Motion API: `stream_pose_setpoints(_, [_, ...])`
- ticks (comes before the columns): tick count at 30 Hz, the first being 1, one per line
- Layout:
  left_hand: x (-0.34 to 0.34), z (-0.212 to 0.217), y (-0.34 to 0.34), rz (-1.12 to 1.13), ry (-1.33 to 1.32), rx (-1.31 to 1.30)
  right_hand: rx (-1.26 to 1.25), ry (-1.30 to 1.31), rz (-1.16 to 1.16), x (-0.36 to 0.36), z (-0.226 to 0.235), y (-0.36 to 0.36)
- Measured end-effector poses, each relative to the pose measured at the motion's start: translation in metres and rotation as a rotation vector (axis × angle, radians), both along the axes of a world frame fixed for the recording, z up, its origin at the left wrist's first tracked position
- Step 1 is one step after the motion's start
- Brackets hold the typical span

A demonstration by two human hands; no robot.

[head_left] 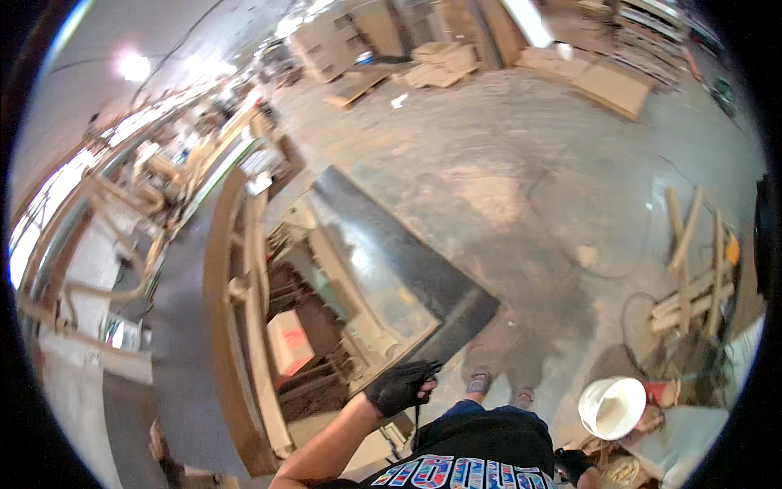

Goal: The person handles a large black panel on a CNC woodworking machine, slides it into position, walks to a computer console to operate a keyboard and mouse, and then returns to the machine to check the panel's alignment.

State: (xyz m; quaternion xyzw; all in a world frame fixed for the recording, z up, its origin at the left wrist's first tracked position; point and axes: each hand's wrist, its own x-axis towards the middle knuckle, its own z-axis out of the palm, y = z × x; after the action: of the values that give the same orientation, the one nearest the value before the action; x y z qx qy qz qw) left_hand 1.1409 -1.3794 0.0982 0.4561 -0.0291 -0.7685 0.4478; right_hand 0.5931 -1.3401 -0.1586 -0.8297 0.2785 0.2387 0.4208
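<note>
My left hand (pixel 399 389), in a black fingerless glove, is in front of my body with its fingers curled closed. A thin black strap hangs just below it; whether the fingers grip the strap is unclear. Just beyond this hand runs the near end of a dark L-shaped panel (pixel 468 314), beside a wooden frame (pixel 255 326). Inside that frame sits a wooden block (pixel 290 342) with a bright orange-red mark. My right hand (pixel 575 464), also black-gloved, is low at my right side. Its fingers are mostly hidden, near a white bucket (pixel 612 409).
A long dark-topped bench (pixel 183 326) with a curved wooden edge stands at the left. Loose wooden strips (pixel 692 281) lean and lie at the right, near a cable on the floor. Flat boards (pixel 615 85) and stacked wood lie at the far side.
</note>
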Motion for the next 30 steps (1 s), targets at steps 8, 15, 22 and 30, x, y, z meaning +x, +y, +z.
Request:
stream_pose_setpoints(8, [0.03,-0.011,0.0,-0.015,0.016,0.15,0.253,0.234,-0.728,0.05,0.069,0.006])
stream_pose_setpoints(15, [0.039,-0.021,-0.013,-0.186,-0.069,0.005,0.217,0.011,-0.932,0.075,0.069,0.026])
stream_pose_setpoints(22, [0.091,-0.03,0.004,-0.186,-0.16,0.114,0.475,-0.234,-1.623,0.044,0.155,0.025])
stream_pose_setpoints(30, [0.116,-0.055,0.066,-0.331,-0.516,0.322,0.059,-0.275,-1.84,-0.085,0.231,0.116])
